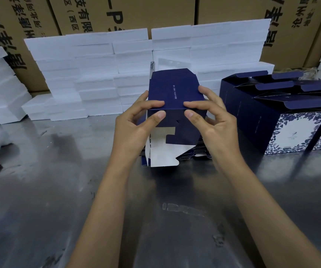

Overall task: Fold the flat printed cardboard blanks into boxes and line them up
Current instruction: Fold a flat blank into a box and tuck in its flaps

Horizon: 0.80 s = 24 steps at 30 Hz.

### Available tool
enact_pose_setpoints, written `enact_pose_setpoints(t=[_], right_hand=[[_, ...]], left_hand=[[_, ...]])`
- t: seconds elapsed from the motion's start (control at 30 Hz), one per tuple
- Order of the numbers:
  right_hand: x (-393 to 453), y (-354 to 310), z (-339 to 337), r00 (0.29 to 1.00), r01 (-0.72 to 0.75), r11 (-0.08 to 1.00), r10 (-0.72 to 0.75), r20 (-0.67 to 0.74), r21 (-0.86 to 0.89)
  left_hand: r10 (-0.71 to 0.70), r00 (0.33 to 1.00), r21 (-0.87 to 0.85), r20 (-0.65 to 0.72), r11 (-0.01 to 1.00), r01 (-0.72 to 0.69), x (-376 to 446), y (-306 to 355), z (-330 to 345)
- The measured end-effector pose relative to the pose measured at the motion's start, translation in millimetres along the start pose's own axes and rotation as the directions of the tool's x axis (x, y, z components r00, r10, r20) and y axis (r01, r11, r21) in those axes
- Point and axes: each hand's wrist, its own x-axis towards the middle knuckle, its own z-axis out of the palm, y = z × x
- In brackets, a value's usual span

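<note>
— Box (175, 97) number next is up in the air, in the middle, just over the shiny worktop (59, 190). See it? It is dark blue.

— Who holds it?

— Both hands do. The left hand (136, 124) grips its left side, with the thumb on the front and fingers curled over the top edge. The right hand (211, 120) grips the right side the same way.

— Is it done?

— No. White flaps (163, 153) hang loose at the bottom. Under it lies a pile of flat blanks (194, 154).

— And the done ones?

— Finished boxes (271, 117) stand in a row on the right, tops open, with blue leaves on the front. White foam blocks (90, 74) are stacked behind, and big brown cartons (128, 14) behind those.
</note>
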Motion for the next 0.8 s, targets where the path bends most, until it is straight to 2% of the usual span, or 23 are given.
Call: enact_pose_setpoints(t=[0.23,0.4,0.5,0.57,0.63,0.7,0.8], right_hand=[[3,3,-6,0.999,-0.04,0.998,0.041,-0.015,0.05],[7,3,-10,1.0,-0.028,0.998,0.028,0.002,0.06],[9,5,-11,0.994,-0.104,0.984,0.106,-0.008,0.144],[11,8,-14,0.983,-0.165,0.967,0.176,-0.043,0.193],[14,12,-17,0.975,-0.201,0.958,0.217,-0.056,0.205],[14,14,-16,0.973,-0.224,0.952,0.231,-0.011,0.21],[10,16,-10,0.973,-0.216,0.963,0.198,0.116,0.164]], left_hand=[[-0.013,0.999,0.018,-0.041,1.0,0.013,0,3,-1],[-0.005,1.0,0.175,0.023,0.985,0.001,-2,6,-3],[0.049,0.995,0.2,-0.088,0.979,-0.03,2,9,-10],[0.045,0.979,0.113,-0.199,0.993,-0.023,5,10,-16],[-0.046,0.962,-0.068,-0.268,0.997,0.029,5,10,-21],[-0.149,0.947,-0.221,-0.284,0.971,0.086,4,8,-22],[-0.266,0.931,-0.306,-0.252,0.934,0.184,3,4,-12]])
